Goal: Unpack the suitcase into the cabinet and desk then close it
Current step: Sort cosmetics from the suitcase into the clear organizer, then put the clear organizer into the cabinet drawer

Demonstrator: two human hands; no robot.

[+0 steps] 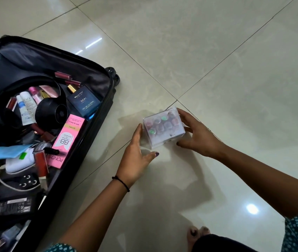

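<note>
A black suitcase (92,127) lies open on the floor at the left, full of loose items. To its right, a small clear plastic box (163,128) with several little coloured bottles inside sits on or just above the tiled floor. My right hand (198,136) grips the box's right side, fingers curled over the far edge and thumb at the near corner. My left hand (137,155) rests with straight fingers against the box's left side, thumb stretched out in front.
Inside the suitcase lie black headphones (51,113), a blue cologne box (84,103), a pink BB cream box (66,140), tubes, lip glosses and a black adapter (12,206). Glossy beige floor tiles (217,60) spread to the right. My bare toes (198,231) show at the bottom.
</note>
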